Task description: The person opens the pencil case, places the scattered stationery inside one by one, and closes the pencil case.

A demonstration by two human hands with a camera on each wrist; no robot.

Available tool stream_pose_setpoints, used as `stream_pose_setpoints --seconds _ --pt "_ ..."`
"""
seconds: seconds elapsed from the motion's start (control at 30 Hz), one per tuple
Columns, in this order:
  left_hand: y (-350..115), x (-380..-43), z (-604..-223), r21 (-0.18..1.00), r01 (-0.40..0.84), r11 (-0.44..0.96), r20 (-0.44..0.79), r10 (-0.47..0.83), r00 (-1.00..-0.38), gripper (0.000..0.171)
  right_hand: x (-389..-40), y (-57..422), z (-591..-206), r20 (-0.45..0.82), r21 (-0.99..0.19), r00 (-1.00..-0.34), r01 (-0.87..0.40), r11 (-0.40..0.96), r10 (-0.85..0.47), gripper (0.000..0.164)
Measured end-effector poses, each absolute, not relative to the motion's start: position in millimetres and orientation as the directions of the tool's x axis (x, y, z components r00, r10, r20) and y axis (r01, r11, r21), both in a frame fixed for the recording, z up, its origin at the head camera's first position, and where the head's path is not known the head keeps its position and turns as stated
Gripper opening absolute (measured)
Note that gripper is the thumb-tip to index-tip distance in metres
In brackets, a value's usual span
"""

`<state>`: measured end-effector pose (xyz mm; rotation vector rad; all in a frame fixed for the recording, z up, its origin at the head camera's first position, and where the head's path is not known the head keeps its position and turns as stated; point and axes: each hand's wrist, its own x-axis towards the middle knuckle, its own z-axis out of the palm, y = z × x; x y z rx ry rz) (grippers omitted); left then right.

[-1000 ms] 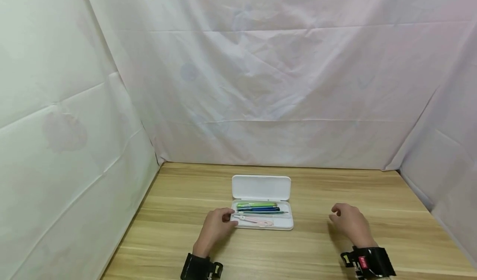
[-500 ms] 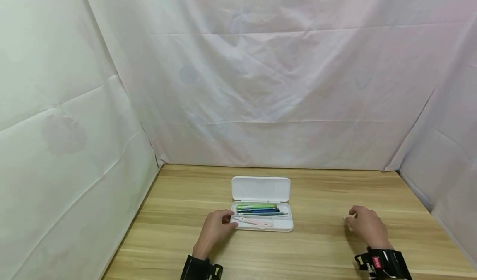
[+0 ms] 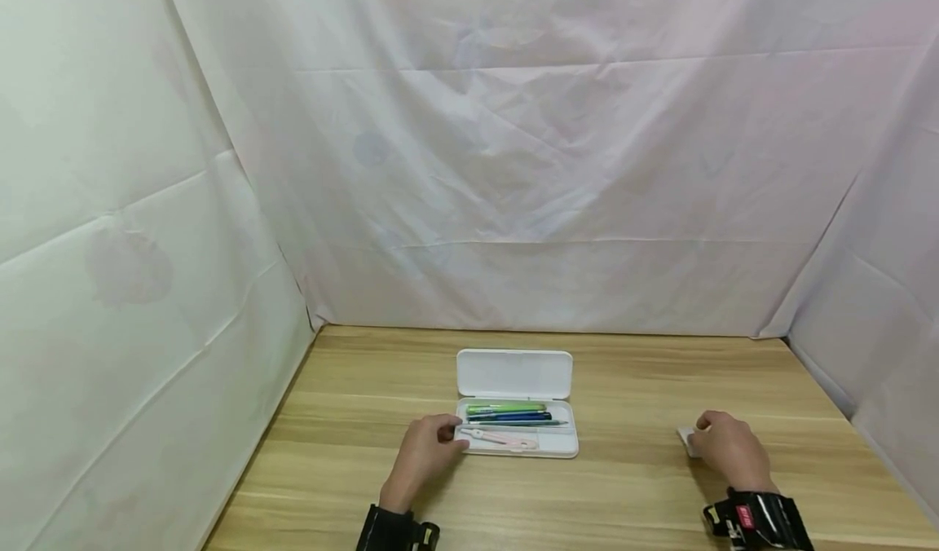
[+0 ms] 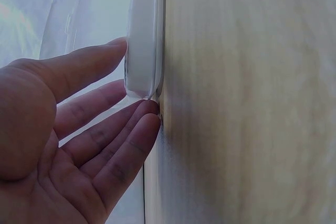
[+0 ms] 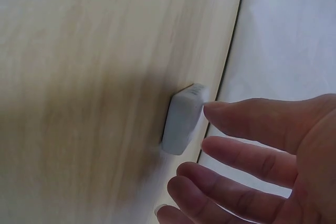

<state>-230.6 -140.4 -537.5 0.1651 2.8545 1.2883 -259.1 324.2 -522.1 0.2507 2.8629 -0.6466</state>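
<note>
A white pencil case (image 3: 553,445) lies with its lid (image 3: 513,373) up. In it are a green pen (image 3: 506,408), dark blue pens (image 3: 513,416), a pencil (image 3: 513,424) and a pale pink compass (image 3: 506,438). My left hand (image 3: 425,449) holds the case's left front corner, thumb on the front wall and fingertips at the left end. On the table to the right is a small white eraser (image 5: 184,121), partly hidden by my right hand (image 3: 729,449) in the head view. In the right wrist view its thumb tip is right at the eraser, fingers loosely bent beside it.
The wooden table (image 3: 616,486) meets a white cloth backdrop (image 3: 513,168) behind. Cloth also hangs along the left (image 3: 147,331) and right (image 3: 880,315) sides. Each wrist wears a black strap with a camera.
My right hand has moved right, to the eraser, which now shows more clearly beside its fingers. My left hand stays at the pencil case.
</note>
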Motion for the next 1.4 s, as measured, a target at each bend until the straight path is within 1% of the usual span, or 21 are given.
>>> stream_pose_setpoints --seconds 0.4,0.53,0.83,1.4 --pt "-140.8 -229.6 -539.6 0.741 0.1 0.664 0.047 0.098 -0.994 0.033 -261.0 315.3 -527.6 -0.212 -0.426 -0.973 0.172 0.888 0.087 0.04" --pt "-141.3 -230.2 -540.4 0.741 0.103 0.663 0.051 0.098 -0.994 0.034 -260.9 311.6 -529.2 -0.187 -0.428 -0.979 0.15 0.891 0.075 0.039" --pt "-140.4 -230.1 -538.6 0.737 0.11 0.667 0.052 0.105 -0.993 0.033 -259.5 303.5 -528.8 -0.174 -0.427 -0.982 0.137 0.894 0.068 0.028" --pt "-139.5 -230.8 -538.8 0.735 0.098 0.671 0.047 0.093 -0.995 0.034 -259.4 299.5 -529.9 -0.2 -0.435 -0.977 0.157 0.887 0.074 0.029"
